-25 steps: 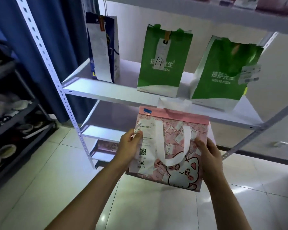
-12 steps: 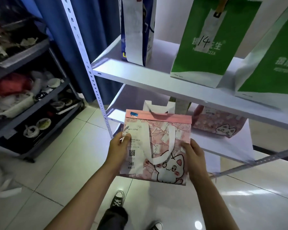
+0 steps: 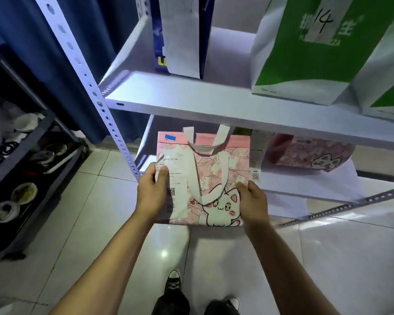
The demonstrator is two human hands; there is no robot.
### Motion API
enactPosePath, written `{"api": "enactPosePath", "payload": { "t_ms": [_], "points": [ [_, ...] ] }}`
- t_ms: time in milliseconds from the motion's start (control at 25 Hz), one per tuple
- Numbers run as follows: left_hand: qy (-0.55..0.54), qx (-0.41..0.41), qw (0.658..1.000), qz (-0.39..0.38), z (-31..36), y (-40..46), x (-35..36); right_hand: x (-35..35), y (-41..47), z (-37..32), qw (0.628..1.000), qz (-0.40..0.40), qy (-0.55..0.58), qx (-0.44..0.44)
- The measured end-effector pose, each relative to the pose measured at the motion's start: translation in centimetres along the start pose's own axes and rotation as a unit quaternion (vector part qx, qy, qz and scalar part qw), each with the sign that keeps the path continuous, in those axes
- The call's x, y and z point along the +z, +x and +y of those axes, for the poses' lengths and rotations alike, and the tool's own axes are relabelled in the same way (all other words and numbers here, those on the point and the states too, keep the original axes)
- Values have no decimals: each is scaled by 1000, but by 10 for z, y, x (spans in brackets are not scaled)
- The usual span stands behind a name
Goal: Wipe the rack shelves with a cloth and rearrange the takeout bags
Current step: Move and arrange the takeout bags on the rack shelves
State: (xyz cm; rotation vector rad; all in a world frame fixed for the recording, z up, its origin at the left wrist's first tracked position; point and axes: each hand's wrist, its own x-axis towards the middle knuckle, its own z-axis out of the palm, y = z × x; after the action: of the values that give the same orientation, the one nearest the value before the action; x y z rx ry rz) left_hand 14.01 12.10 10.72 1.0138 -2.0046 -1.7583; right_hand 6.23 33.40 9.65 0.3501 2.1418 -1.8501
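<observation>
A pink takeout bag (image 3: 216, 164) with a white cat print, white handles and a receipt hangs upright between my hands, in front of the rack's lower shelf (image 3: 289, 192). My left hand (image 3: 151, 192) grips its left edge with the thumb on the receipt. My right hand (image 3: 253, 201) grips its right edge. A second pink cat bag (image 3: 312, 155) lies on the lower shelf to the right. On the upper shelf (image 3: 191, 105) stand a blue bag (image 3: 182, 35) and a green and white bag marked 14 (image 3: 309, 51). No cloth is in view.
The rack's perforated white upright (image 3: 87, 83) runs diagonally at the left, beside a blue curtain (image 3: 32, 30). A dark rack (image 3: 21, 169) with bowls and dishes stands far left. My shoes (image 3: 200, 292) are on the glossy tiled floor below.
The view has dropped and come closer to the rack. The pink bag, held in both hands, has moved down from the upper shelf's level to the front of the lower shelf.
</observation>
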Motion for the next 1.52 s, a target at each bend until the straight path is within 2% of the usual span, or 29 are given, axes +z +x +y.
{"api": "enactPosePath", "payload": {
  "t_ms": [120, 360, 520, 600, 680, 760, 1000, 1120, 1240, 1520],
  "points": [
    [9, 7, 1000, -10, -17, 40, 0, 27, 33, 19, 999, 4, 15, -38],
    [-46, 23, 998, -36, -77, 90, -1, 76, 99, 52, 991, 50, -56, -110],
    [-70, 14, 996, -54, -125, 106, 4, 100, 132, 78, 984, 64, -60, -155],
    [-63, -11, 997, -36, -149, 102, 10, 105, 132, 100, 984, 65, -63, -151],
    [-73, -27, 997, 20, -169, 93, 18, 103, 124, 126, 988, 60, -55, -128],
    [-96, -9, 993, 63, -180, 84, 22, 101, 113, 143, 989, 72, -59, -113],
    [-91, 37, 995, 20, -176, 110, 26, 116, 131, 135, 989, 80, -36, -119],
    [-68, 26, 997, -4, -172, 145, 27, 132, 152, 128, 978, 58, -109, -166],
    [-34, 12, 999, -28, -166, 176, 24, 151, 174, 119, 980, 28, -138, -140],
    [-11, -23, 1000, -17, -157, 201, 19, 167, 193, 107, 981, 0, -153, -121]
  ]
}}
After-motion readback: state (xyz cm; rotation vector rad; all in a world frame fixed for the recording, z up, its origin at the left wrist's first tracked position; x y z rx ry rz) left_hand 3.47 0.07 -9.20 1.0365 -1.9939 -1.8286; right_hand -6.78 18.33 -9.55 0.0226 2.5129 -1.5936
